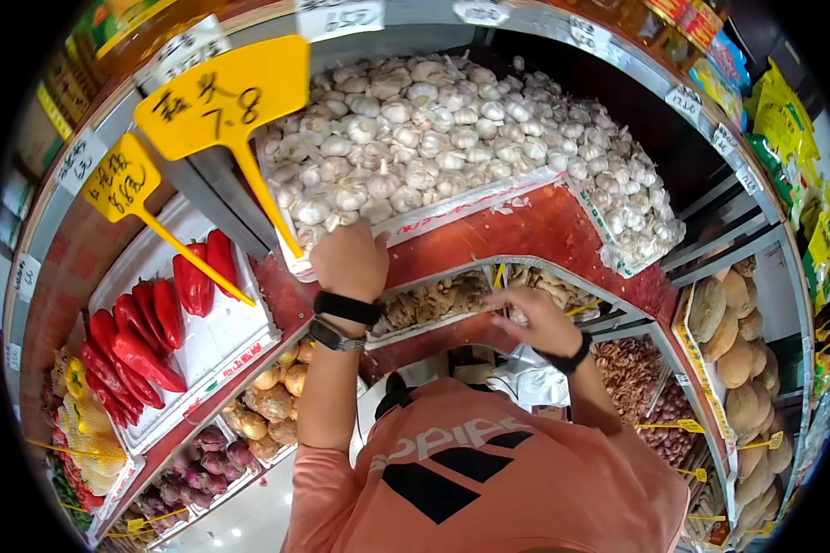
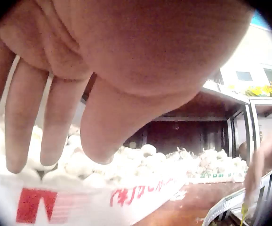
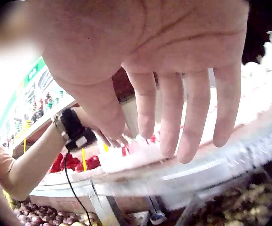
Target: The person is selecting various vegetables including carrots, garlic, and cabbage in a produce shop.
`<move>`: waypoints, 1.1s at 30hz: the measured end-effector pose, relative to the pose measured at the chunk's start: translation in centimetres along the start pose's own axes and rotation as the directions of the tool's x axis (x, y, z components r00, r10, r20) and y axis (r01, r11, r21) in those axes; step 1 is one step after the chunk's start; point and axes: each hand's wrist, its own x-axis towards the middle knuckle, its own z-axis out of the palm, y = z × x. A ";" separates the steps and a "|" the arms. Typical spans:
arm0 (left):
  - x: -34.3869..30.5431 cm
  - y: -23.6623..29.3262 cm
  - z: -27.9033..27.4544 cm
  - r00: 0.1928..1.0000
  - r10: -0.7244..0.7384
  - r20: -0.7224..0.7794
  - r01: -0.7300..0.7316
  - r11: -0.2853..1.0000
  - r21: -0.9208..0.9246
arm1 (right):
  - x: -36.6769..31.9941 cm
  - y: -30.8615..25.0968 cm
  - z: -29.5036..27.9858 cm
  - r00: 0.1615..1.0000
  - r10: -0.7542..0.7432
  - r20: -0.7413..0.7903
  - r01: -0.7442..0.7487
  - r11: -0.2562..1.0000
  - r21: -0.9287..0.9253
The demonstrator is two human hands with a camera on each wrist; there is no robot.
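The left hand (image 1: 351,262) is over the near left corner of the white box of garlic (image 1: 415,129). In the left wrist view its fingers (image 2: 20,113) hang straight and slightly spread in front of the garlic bulbs (image 2: 145,165); whether the tips touch any is hidden. The right hand (image 1: 533,320) hovers above the ginger tray (image 1: 433,300), with nothing in it. Its fingers (image 3: 171,113) extend downward, spread apart, in the right wrist view. A black strap and a watch circle the left wrist, and a black band circles the right.
Red peppers (image 1: 143,336) lie on a white tray at left, beside two yellow price signs (image 1: 221,97). Onions (image 1: 272,405) sit below them. Shallots (image 1: 673,415) and long tan vegetables (image 1: 742,369) fill bins at right. A red ledge (image 1: 489,230) runs before the garlic.
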 end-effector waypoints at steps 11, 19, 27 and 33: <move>16.9 7.9 2.0 0.963 0.249 0.106 -0.246 0.968 -0.037 | -19.6 12.2 6.7 0.951 0.305 -0.044 -0.308 0.949 -0.070; 21.0 10.2 8.2 0.962 0.128 0.241 -0.190 0.948 0.256 | -25.8 15.7 4.4 0.850 0.456 -0.263 -0.470 0.882 0.011; 20.8 10.2 9.7 0.927 0.132 0.350 -0.208 0.959 0.191 | -31.2 19.1 6.0 0.841 0.507 -0.190 -0.494 0.862 0.114; 20.1 12.2 10.3 0.954 0.137 0.266 -0.227 0.912 0.343 | -31.4 20.4 6.0 0.814 0.550 -0.184 -0.538 0.835 0.116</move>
